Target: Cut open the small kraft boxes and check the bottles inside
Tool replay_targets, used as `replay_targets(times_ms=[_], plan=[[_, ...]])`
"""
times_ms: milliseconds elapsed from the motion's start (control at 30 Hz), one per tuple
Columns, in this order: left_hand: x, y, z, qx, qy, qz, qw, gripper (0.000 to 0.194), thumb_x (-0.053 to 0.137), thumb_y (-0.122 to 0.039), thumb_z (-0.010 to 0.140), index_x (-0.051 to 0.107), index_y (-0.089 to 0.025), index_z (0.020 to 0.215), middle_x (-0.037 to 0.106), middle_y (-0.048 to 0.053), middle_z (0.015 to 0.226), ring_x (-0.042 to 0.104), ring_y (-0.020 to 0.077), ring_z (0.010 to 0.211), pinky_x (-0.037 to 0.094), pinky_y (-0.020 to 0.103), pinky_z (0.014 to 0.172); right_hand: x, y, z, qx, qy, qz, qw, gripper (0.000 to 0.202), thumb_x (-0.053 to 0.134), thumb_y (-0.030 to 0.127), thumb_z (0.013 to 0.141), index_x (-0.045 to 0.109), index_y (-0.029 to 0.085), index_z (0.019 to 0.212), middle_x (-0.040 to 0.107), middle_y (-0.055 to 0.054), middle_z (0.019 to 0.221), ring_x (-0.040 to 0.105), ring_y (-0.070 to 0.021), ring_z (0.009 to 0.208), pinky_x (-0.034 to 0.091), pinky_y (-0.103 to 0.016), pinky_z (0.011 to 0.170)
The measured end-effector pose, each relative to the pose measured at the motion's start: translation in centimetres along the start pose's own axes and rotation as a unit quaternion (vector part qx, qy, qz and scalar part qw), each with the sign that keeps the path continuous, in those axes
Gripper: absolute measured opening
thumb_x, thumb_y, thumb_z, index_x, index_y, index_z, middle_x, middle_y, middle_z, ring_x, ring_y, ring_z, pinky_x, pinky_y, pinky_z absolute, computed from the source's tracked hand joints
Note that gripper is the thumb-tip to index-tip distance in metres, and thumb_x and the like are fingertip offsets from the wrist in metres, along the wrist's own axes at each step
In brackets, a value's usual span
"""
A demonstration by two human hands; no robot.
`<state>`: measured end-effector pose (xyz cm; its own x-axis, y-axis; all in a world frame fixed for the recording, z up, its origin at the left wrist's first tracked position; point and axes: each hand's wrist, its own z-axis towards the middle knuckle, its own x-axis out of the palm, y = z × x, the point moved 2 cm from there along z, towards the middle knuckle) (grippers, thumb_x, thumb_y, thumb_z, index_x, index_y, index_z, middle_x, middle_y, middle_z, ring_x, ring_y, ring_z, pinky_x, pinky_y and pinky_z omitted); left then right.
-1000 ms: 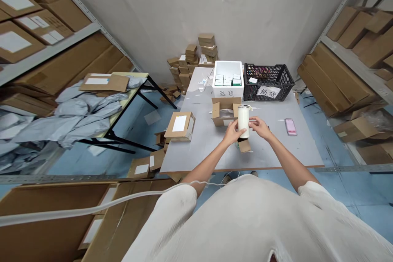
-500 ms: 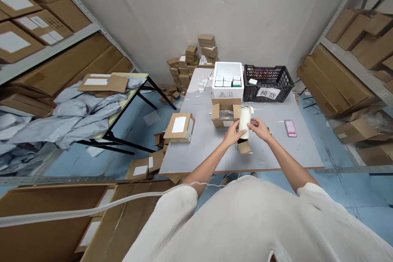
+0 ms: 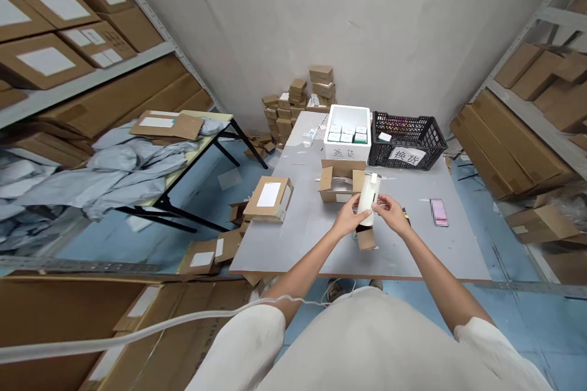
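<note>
A cream-coloured drink bottle with a lid is held above the grey table, tilted slightly. My left hand is wrapped round its lower left side, thumb across the front. On the other side, the fingers of my right hand are bent and press against the bottle near its middle. Below it lies a small opened carton with its brown flap out, partly hidden by the bottle and my hands. Just behind my left hand stands an open cardboard box with pale packing material inside.
Behind are a white foam box holding small white-and-green boxes and a black plastic crate. A pink phone-like item lies right, a taped carton left. A white cable crosses by my left arm.
The bottle has turned and tilted in my hands, so its lid loop now faces me instead of pointing right. My camera view has shifted a little.
</note>
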<state>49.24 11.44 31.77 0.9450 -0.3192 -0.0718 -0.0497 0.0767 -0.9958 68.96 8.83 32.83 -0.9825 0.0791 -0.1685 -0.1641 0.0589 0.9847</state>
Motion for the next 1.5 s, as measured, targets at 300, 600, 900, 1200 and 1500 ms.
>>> replay_targets(times_ms=[300,600,900,1200,1500], plan=[[-0.3,0.1,0.1,-0.028,-0.02,0.028,0.999,0.063,0.086,-0.049,0.087,0.071,-0.025,0.144,0.072,0.012,0.137,0.072,0.0312,0.12,0.063,0.042,0.097,0.8,-0.1,0.4,-0.018,0.025,0.019,0.999,0.058,0.081,0.068,0.083,0.068,0.027,0.123,0.08,-0.011,0.109,0.075,-0.0291,0.101,0.063,-0.045,0.087],[-0.6,-0.2,0.8,-0.021,-0.027,-0.004,0.999,0.067,0.091,-0.055,0.083,0.072,-0.022,0.138,0.076,0.012,0.13,0.072,0.0318,0.12,0.059,0.049,0.107,0.8,-0.7,0.6,-0.021,-0.009,0.024,0.999,0.06,0.08,0.073,0.084,0.07,0.026,0.12,0.074,-0.007,0.104,0.07,-0.0228,0.082,0.063,-0.043,0.082],[-0.3,-0.9,1.1,-0.164,0.013,-0.197,0.967,0.066,0.089,-0.068,0.082,0.075,-0.018,0.124,0.08,0.013,0.123,0.075,0.0304,0.116,0.06,0.039,0.096,-0.2,0.0,0.5,-0.049,-0.015,0.01,0.999,0.064,0.079,0.073,0.084,0.075,0.022,0.123,0.075,-0.007,0.107,0.067,-0.0202,0.084,0.06,-0.039,0.084],[0.2,-1.5,2.4,-0.281,0.016,-0.292,0.914,0.057,0.08,-0.072,0.091,0.073,-0.019,0.112,0.078,0.007,0.098,0.074,0.0208,0.097,0.061,0.032,0.085,-0.6,1.7,1.5,-0.062,-0.031,-0.008,0.998,0.065,0.072,0.077,0.087,0.079,0.022,0.12,0.077,-0.007,0.099,0.068,-0.0225,0.083,0.06,-0.042,0.085],[0.5,-0.6,2.3,-0.233,0.028,-0.246,0.94,0.07,0.086,-0.079,0.08,0.075,-0.018,0.113,0.08,0.013,0.109,0.075,0.0271,0.109,0.061,0.042,0.097,-1.5,1.9,1.1,-0.064,-0.012,-0.007,0.998,0.062,0.074,0.073,0.087,0.077,0.023,0.123,0.078,-0.009,0.11,0.068,-0.0223,0.087,0.06,-0.042,0.087]])
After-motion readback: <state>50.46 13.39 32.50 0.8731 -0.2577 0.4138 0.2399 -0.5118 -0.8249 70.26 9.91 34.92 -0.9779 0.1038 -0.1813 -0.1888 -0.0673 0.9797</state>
